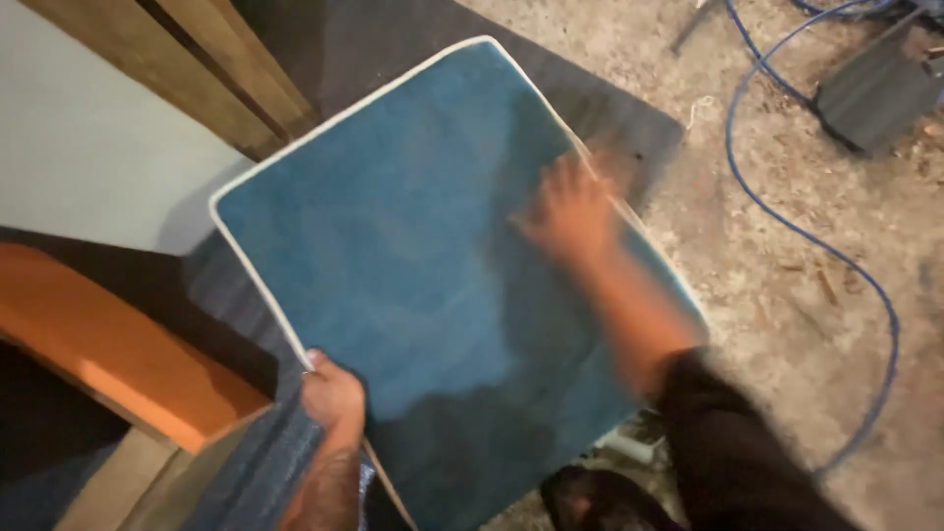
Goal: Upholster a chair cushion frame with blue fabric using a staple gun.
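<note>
A blue cushion (413, 246) with white piping fills the middle of the head view, lying tilted over a dark grey mat (610, 108). My left hand (329, 391) grips the cushion's near left edge, fingers curled around the piping. My right hand (568, 208) lies flat on the cushion's top surface near its right edge, fingers spread and blurred with motion. A dark sleeve covers my right forearm.
An orange curved wooden piece (108, 344) sits at the lower left. Wooden boards (211, 69) and a pale wall stand at the upper left. A blue cable (787, 221) loops over the dusty concrete floor at right, near a dark grey box (875, 88).
</note>
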